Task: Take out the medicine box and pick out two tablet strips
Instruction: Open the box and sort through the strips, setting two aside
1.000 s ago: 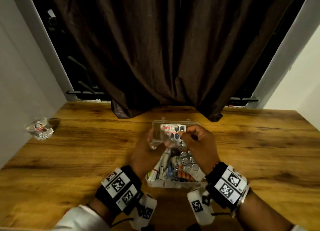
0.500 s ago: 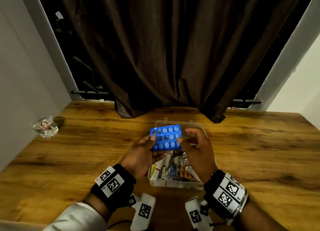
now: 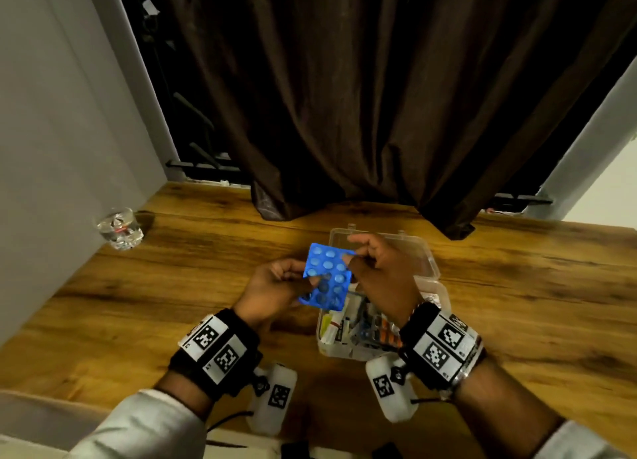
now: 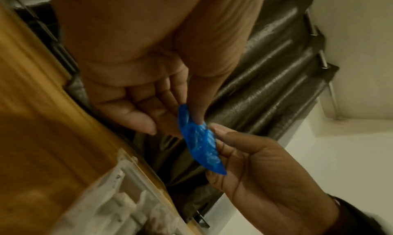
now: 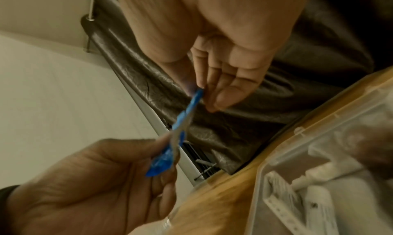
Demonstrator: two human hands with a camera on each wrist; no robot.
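A blue tablet strip (image 3: 326, 275) with rows of round blisters hangs tilted above the open medicine box (image 3: 322, 334), a clear plastic case full of strips and tubes on the wooden table. My left hand (image 3: 305, 283) pinches the strip's lower left part with thumb on top. My right hand (image 3: 348, 261) pinches its upper right edge. In the left wrist view the blue strip (image 4: 199, 142) is edge-on between the left hand (image 4: 189, 116) and the right hand (image 4: 217, 137). The right wrist view shows the blue strip (image 5: 180, 127) between the right hand (image 5: 199, 91) and the left hand (image 5: 170, 147).
The box's clear lid (image 3: 422, 251) lies open behind the hands, towards a dark brown curtain (image 3: 362, 113). A glass of water (image 3: 119, 229) stands at the table's far left by the grey wall. Bare wooden table (image 3: 534, 303) stretches to the right.
A second ago both hands were at the box among the strips. They have since lifted the blue strip out and turned it from lying wide to standing tilted on end.
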